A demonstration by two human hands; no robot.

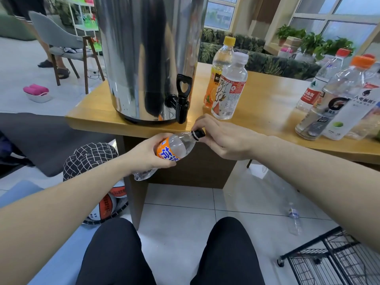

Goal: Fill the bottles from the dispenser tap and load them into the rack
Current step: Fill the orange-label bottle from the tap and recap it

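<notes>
The left hand grips an orange-labelled bottle, tilted just below the tap; the right hand pinches its black cap. Whether it's filled, I can't tell. The rack, below the right arm, looks unloaded.

Bright, soft daylight from windows top right. Glare streaks on steel dispenser and tabletop. Shadows faint. Strong fisheye bend at edges; bottles at far right motion-blurred, bg soft.
</notes>
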